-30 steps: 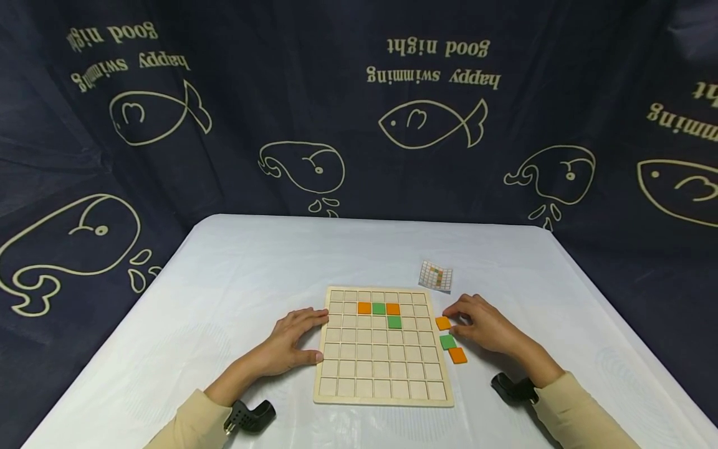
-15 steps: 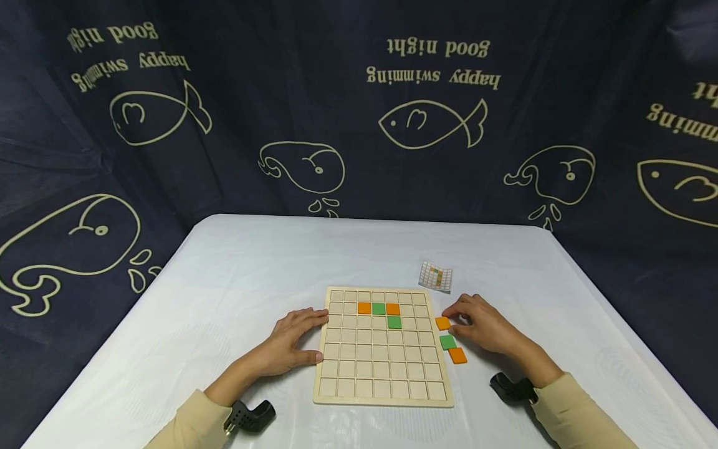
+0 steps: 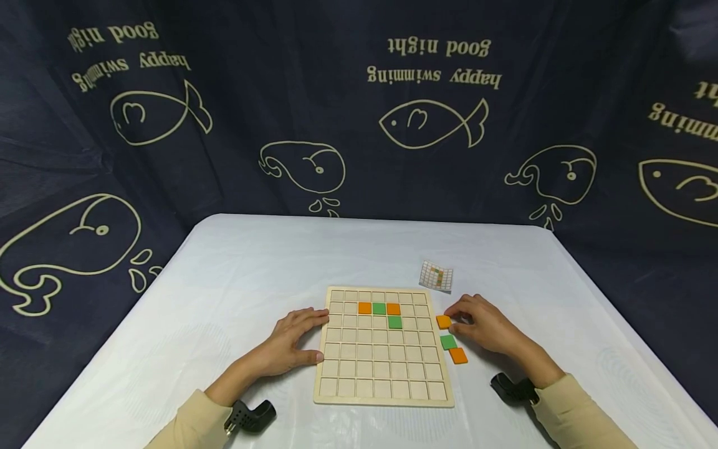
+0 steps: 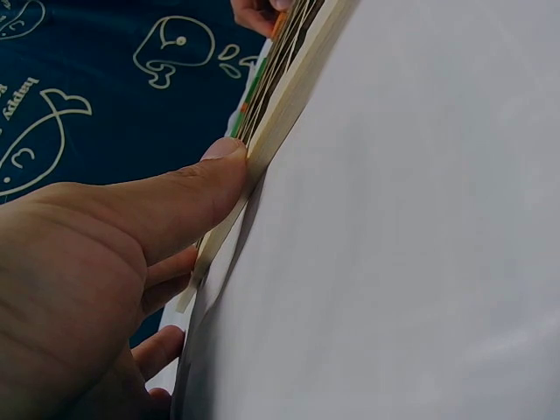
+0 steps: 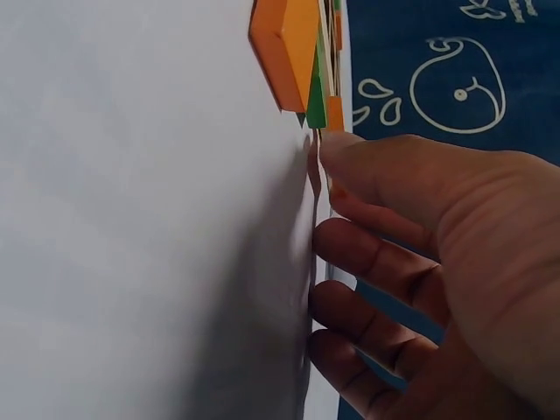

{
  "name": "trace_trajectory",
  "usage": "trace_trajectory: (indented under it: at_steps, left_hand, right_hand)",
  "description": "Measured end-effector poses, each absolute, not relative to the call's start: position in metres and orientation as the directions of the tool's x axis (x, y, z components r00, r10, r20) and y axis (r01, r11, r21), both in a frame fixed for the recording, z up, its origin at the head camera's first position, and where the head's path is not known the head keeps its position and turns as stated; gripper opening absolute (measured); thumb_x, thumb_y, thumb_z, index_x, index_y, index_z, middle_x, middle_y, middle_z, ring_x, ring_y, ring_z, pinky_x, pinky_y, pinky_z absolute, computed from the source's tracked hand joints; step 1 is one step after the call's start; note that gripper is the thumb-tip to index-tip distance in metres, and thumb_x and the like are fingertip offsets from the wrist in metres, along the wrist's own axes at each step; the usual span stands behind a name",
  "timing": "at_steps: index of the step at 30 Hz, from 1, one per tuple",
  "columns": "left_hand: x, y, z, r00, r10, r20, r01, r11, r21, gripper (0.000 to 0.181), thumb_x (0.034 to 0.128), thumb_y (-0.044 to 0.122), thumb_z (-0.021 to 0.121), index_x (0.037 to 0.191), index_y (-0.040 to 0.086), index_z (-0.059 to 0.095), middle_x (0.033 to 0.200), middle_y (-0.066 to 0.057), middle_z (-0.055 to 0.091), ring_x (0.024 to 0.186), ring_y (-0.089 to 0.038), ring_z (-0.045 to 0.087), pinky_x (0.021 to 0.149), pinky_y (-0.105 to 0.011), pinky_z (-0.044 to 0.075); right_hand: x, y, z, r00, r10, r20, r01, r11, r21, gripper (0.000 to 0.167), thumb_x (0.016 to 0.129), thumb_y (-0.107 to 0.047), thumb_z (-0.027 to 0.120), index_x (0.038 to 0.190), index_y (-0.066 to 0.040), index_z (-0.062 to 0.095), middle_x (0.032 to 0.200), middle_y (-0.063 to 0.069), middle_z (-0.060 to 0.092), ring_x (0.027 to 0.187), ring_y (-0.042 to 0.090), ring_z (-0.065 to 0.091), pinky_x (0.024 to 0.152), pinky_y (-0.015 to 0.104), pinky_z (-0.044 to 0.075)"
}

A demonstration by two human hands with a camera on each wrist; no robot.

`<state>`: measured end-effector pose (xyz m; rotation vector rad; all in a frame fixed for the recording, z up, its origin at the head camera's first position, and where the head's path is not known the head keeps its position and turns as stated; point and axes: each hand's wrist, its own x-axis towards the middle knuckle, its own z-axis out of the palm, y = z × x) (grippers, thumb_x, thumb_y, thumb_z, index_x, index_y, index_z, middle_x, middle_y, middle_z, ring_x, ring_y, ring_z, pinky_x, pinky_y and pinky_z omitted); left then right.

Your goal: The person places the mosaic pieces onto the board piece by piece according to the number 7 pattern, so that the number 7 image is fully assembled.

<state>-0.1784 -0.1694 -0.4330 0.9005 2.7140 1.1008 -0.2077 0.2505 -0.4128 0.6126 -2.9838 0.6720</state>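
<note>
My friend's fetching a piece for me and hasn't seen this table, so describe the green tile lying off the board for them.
On the white-covered table, find the wooden grid board, then look just past its right edge, by the person's right hand. The green tile sits between two orange tiles, and is the only green one off the board.

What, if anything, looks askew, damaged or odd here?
The card near the far right corner of the board looks wavy, perhaps creased. The lettering on the dark cloth is upside down.

Left hand [image 3: 287, 345] touches a gridded board [image 3: 364, 353], right hand [image 3: 485, 324] an orange tile [image 3: 443, 322].
</note>
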Motion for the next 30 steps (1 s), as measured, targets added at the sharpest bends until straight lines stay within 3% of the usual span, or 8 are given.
trace_trajectory:
  at_steps: [18, 30]
  left_hand:
    - [-0.178, -0.168, -0.433, -0.822, 0.547, 0.159, 0.507, 0.573, 0.644, 0.069, 0.0810, 0.035, 0.072, 0.139, 0.009, 0.046, 0.150, -0.006, 0.039, 0.141, -0.037, 0.025, 0.106, -0.061, 0.017]
    - [-0.178, -0.169, -0.433, -0.825, 0.544, 0.155, 0.500, 0.572, 0.650, 0.068, 0.0810, 0.035, 0.072, 0.139, 0.010, 0.046, 0.150, -0.006, 0.038, 0.141, -0.037, 0.024, 0.107, -0.060, 0.016]
  right_hand:
    - [-0.201, 0.244, -0.404, -0.900, -0.387, 0.202, -0.437, 0.807, -0.398, 0.022, 0.080, -0.020, 0.075, 0.100, -0.014, 0.071, 0.093, -0.006, 0.064, 0.085, 0.012, 0.049, 0.073, 0.027, 0.043]
    - [-0.190, 0.226, -0.394, -0.893, -0.408, 0.191, -0.450, 0.792, -0.412, 0.021, 0.081, -0.020, 0.073, 0.101, -0.016, 0.070, 0.098, -0.005, 0.064, 0.092, 0.015, 0.051, 0.077, 0.032, 0.046]
